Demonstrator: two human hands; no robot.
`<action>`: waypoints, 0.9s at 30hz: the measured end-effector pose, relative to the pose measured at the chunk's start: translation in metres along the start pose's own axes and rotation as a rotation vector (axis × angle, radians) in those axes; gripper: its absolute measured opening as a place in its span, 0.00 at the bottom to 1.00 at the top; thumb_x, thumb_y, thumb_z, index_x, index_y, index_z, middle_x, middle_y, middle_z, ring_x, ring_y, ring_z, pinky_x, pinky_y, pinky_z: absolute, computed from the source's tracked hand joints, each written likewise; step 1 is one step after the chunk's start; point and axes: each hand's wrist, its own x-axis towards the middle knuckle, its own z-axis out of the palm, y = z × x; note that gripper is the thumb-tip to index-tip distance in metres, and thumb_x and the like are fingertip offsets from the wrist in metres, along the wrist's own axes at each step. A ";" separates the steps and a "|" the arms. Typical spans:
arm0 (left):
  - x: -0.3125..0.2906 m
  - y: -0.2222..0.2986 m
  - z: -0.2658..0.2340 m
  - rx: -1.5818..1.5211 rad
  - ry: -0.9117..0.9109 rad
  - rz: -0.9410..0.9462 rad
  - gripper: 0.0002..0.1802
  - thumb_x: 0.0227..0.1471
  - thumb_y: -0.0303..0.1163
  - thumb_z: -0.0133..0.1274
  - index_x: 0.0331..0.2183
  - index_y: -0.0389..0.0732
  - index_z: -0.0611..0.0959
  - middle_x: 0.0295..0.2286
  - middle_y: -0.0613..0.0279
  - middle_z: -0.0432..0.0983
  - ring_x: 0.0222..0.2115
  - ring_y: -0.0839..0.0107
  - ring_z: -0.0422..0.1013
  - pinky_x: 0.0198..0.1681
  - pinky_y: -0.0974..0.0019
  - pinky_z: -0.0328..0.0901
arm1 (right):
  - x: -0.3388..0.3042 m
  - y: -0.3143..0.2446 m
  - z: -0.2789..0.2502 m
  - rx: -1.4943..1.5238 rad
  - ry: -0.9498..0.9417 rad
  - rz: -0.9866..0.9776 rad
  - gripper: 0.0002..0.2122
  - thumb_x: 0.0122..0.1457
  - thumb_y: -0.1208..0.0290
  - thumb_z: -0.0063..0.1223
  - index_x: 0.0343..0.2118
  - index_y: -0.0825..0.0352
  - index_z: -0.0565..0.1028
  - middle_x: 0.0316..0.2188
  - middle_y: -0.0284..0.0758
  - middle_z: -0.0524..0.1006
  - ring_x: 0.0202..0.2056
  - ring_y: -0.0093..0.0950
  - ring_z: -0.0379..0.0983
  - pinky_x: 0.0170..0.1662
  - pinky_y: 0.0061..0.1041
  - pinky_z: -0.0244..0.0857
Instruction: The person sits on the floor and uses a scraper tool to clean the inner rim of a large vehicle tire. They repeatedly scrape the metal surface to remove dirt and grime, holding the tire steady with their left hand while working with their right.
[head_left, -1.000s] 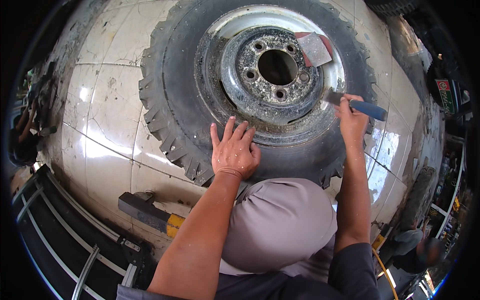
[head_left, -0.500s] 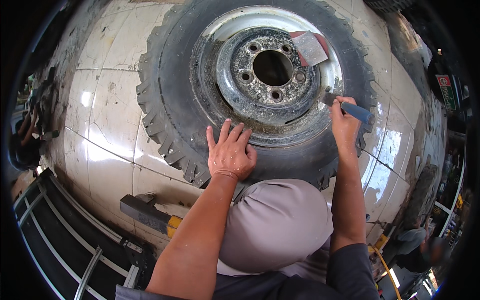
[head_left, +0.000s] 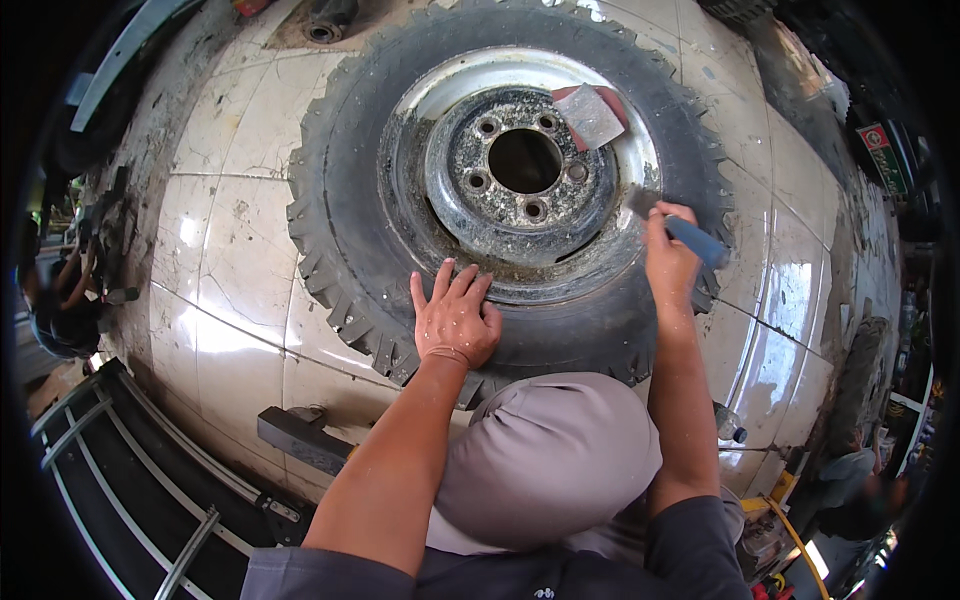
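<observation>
A large black tyre [head_left: 345, 220] lies flat on the floor, with its worn, dirty silver wheel rim [head_left: 535, 70] facing up. My right hand [head_left: 670, 262] grips a scraper [head_left: 697, 242] with a blue handle and a flat metal blade. The blade points at the right side of the rim, near its edge; whether it touches cannot be made out. My left hand [head_left: 456, 318] rests on the near sidewall, fingers spread toward the rim's edge, holding nothing. A folded sheet of sandpaper [head_left: 590, 116], grey and reddish, lies on the rim's upper right.
Pale tiled floor [head_left: 235, 225] surrounds the tyre. A dark metal bar [head_left: 300, 440] lies at the near left, beside a black metal-framed rack [head_left: 150, 490]. A clear bottle [head_left: 730, 424] stands right of my knee. Other people are partly visible at the far left and lower right.
The view has shifted, so the tyre shows a little lower and leftward. The scraper has tilted, its handle now pointing more downward. My left hand stays on the sidewall.
</observation>
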 end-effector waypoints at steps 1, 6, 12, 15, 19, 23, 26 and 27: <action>0.000 -0.001 0.000 0.037 -0.009 0.006 0.27 0.54 0.39 0.46 0.56 0.53 0.79 0.60 0.68 0.68 0.68 0.62 0.52 0.71 0.36 0.34 | 0.003 0.004 0.002 -0.053 -0.028 -0.076 0.06 0.59 0.74 0.59 0.38 0.68 0.80 0.31 0.38 0.82 0.31 0.28 0.79 0.37 0.27 0.70; -0.003 0.018 0.016 0.193 -0.088 -0.024 0.30 0.57 0.42 0.43 0.61 0.53 0.73 0.64 0.67 0.63 0.69 0.60 0.49 0.70 0.34 0.34 | 0.001 -0.006 0.002 -0.017 -0.015 0.061 0.06 0.58 0.75 0.57 0.38 0.66 0.82 0.31 0.37 0.83 0.34 0.29 0.81 0.40 0.27 0.71; -0.002 0.027 0.011 0.025 -0.083 -0.018 0.28 0.55 0.41 0.46 0.58 0.52 0.77 0.61 0.68 0.67 0.67 0.64 0.53 0.71 0.37 0.36 | -0.012 -0.016 -0.006 -0.129 -0.063 -0.036 0.07 0.58 0.76 0.58 0.39 0.65 0.83 0.34 0.36 0.84 0.38 0.27 0.82 0.42 0.25 0.72; -0.005 0.026 0.009 -0.001 -0.099 -0.025 0.28 0.54 0.41 0.47 0.57 0.52 0.78 0.60 0.68 0.68 0.67 0.64 0.53 0.71 0.38 0.35 | -0.016 -0.017 -0.004 -0.023 -0.049 0.032 0.06 0.57 0.78 0.59 0.37 0.67 0.82 0.34 0.36 0.84 0.38 0.26 0.82 0.42 0.25 0.73; -0.002 0.027 0.009 -0.019 -0.079 -0.040 0.28 0.54 0.41 0.47 0.57 0.52 0.78 0.60 0.68 0.68 0.67 0.64 0.53 0.71 0.38 0.35 | -0.012 -0.018 -0.011 -0.066 0.004 -0.048 0.05 0.58 0.76 0.58 0.37 0.68 0.82 0.33 0.37 0.84 0.36 0.28 0.82 0.42 0.24 0.73; 0.000 0.028 0.008 -0.033 -0.073 -0.040 0.28 0.53 0.41 0.47 0.56 0.52 0.79 0.60 0.69 0.69 0.67 0.63 0.54 0.71 0.38 0.35 | 0.001 -0.016 -0.011 -0.172 -0.085 0.056 0.07 0.59 0.73 0.57 0.38 0.68 0.82 0.31 0.37 0.83 0.32 0.26 0.80 0.38 0.25 0.72; -0.001 0.025 0.007 -0.041 -0.120 -0.058 0.28 0.54 0.41 0.46 0.57 0.52 0.77 0.61 0.69 0.67 0.68 0.64 0.52 0.72 0.39 0.34 | 0.006 -0.034 -0.013 -0.104 -0.051 0.130 0.08 0.58 0.72 0.57 0.38 0.67 0.82 0.29 0.37 0.82 0.29 0.25 0.78 0.36 0.26 0.71; -0.002 0.025 0.006 -0.044 -0.143 -0.062 0.29 0.55 0.41 0.45 0.58 0.52 0.77 0.61 0.70 0.66 0.68 0.64 0.51 0.72 0.39 0.33 | 0.006 -0.040 -0.014 -0.097 -0.058 0.188 0.09 0.58 0.72 0.56 0.38 0.67 0.82 0.28 0.37 0.82 0.28 0.25 0.78 0.35 0.26 0.71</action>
